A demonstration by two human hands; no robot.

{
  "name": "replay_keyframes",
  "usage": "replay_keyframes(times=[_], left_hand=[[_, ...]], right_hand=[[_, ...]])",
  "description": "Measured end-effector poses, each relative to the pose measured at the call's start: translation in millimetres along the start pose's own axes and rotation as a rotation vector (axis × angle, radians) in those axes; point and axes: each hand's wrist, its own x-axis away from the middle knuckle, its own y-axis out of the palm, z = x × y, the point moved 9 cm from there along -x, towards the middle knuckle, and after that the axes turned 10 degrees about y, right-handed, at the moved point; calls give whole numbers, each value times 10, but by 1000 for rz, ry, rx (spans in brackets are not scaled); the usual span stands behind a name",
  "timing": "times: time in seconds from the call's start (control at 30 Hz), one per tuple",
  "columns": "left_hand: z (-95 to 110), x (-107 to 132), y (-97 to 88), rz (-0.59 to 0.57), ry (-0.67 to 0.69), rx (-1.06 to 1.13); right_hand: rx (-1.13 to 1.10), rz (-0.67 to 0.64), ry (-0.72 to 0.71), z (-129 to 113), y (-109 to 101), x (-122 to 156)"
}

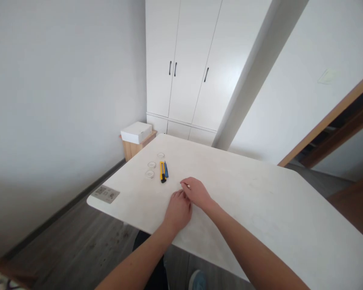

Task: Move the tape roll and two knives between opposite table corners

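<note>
Both hands meet above the white table (230, 189), close to its near edge. My left hand (178, 210) rests on the tabletop with its back up and its fingers bent close together. Over its fingertips comes my right hand (197, 192), fingers curled into a pinch. A tiny pale spot shows at the right fingers; whatever they hold is hidden or too small to name. Beyond the hands lie a yellow box cutter (161, 171) and a blue box cutter (166, 169), side by side. Left of them are three thin, clear ring-shaped items (151, 164), lying flat.
A grey printed label (105, 194) is stuck at the table's left corner. Past the far left edge, a white box (136, 132) sits on a wooden stand (131, 149). Tall white cabinets (193, 60) stand behind. A shoe (197, 280) shows on the floor below.
</note>
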Motion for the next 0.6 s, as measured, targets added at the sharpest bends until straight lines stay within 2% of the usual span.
replay_keyframes(times=[0.07,0.13,0.23,0.37,0.43,0.5,0.6], left_hand=[[-17,-2,0,3,-14,13],[-20,-3,-7,12,-17,28],[-11,-5,-31,31,-12,58],[-5,-11,-52,45,-9,94],[-5,-11,-54,47,-5,107],[-11,-7,-55,49,-4,115],[-33,8,-63,76,-9,152]], right_hand=[[-18,-61,31,-272,192,-320],[5,-84,148,-380,358,-592],[74,-79,362,-329,523,-847],[81,-133,507,-148,679,-949],[78,-143,531,-73,701,-951],[94,-98,521,-61,661,-956],[121,-25,401,-261,621,-999]])
